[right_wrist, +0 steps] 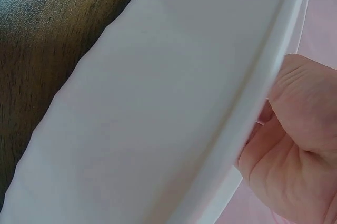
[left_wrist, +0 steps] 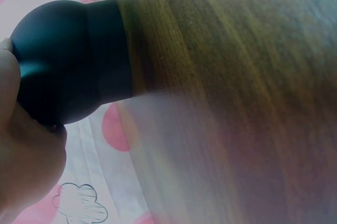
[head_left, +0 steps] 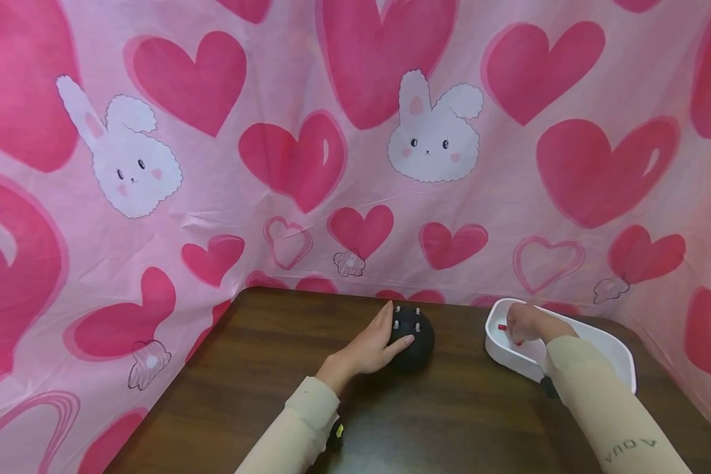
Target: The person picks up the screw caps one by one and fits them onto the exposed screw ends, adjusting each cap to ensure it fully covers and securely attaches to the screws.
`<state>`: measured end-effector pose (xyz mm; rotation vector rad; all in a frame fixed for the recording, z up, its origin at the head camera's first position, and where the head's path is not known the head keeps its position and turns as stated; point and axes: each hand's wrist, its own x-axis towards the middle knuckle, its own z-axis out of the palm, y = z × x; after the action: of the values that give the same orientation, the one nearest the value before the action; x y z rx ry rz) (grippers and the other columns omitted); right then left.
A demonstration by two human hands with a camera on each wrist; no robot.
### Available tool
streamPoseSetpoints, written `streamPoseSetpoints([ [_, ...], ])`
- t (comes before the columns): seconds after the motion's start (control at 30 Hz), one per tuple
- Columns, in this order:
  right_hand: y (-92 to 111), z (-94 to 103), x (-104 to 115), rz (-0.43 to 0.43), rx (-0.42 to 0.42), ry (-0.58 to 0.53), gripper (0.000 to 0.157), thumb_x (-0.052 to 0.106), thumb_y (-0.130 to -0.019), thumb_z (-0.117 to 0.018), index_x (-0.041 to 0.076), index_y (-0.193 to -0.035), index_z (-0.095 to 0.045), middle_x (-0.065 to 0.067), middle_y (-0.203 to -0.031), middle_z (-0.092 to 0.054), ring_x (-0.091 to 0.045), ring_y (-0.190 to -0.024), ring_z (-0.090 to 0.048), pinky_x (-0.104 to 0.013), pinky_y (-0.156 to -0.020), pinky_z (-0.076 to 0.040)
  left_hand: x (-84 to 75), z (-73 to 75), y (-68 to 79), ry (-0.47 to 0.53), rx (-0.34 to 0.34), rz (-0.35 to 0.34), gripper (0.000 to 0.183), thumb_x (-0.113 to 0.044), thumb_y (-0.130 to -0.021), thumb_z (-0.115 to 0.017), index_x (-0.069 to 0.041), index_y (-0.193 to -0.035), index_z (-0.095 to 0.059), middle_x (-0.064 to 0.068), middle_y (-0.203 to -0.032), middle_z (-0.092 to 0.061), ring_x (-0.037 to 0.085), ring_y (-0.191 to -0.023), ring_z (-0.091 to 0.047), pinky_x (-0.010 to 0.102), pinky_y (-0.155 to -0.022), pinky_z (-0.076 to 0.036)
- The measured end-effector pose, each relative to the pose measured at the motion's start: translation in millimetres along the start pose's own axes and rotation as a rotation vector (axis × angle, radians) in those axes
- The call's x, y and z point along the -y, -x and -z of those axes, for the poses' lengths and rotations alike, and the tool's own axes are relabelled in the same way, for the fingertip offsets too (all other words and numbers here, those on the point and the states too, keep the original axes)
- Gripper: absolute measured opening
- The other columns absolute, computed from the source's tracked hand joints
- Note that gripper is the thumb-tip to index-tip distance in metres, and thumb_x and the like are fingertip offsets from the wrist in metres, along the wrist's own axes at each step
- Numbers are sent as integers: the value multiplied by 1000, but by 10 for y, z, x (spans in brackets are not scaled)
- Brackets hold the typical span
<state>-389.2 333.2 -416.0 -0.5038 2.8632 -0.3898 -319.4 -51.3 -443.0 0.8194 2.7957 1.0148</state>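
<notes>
A black, ball-like stand with a cylindrical base (head_left: 416, 355) is upright on the table. Several small silvery pegs (head_left: 417, 327) stick up from its top. My left hand (head_left: 374, 343) holds it from the left, thumb across the front and fingers along the far side. The left wrist view shows the black stand (left_wrist: 63, 60) at closer range. My right hand (head_left: 530, 322) reaches into the white tray (head_left: 512, 355), fingers bent down by small red pieces (head_left: 502, 327). In the right wrist view the tray wall (right_wrist: 137, 92) hides the fingertips, and I cannot tell whether they pinch a piece.
Both things stand on a dark brown wooden table (head_left: 261, 368), the tray near its right side. Behind and beside it hangs a pink cloth (head_left: 296, 79) with hearts and rabbit faces. The tray's raised rim (head_left: 619, 342) surrounds its inside.
</notes>
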Motion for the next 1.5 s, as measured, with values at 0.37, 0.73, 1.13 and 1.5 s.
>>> streamPoseSetpoints([
  [0.37,-6,-47,-32,-121,69,-65,13,-8,-75,-67,4,-75,-62,-4,-69,-58,-18,-63,-56,-27,-57,-51,9,-16,-3,0,12,9,94,-60,-102,-46,-5,-164,-1,11,-172,-6,27,-158,-14,47,-125,-21],
  [0.73,9,-51,-70,33,-9,-10,18,-7,-66,-66,8,-61,-60,3,-58,-54,-12,-53,-50,-23,-50,-43,21,-22,8,1,15,7,94,-60,-103,-45,-5,-164,-1,12,-172,-7,28,-158,-14,47,-124,-21],
  [1.13,7,54,-53,132,-128,-66,15,-4,-70,-72,7,-65,-63,3,-61,-56,-14,-49,-51,-29,-44,-46,6,24,13,11,17,9,94,-59,-102,-47,-3,-164,-4,12,-172,-8,28,-158,-14,48,-124,-21],
  [1.5,21,177,117,256,-211,-19,12,-6,-75,-74,3,-71,-67,2,-65,-61,-12,-56,-51,-30,-51,-46,-7,36,5,-1,13,4,94,-59,-102,-47,-3,-164,-3,13,-172,-8,28,-158,-14,47,-125,-21],
])
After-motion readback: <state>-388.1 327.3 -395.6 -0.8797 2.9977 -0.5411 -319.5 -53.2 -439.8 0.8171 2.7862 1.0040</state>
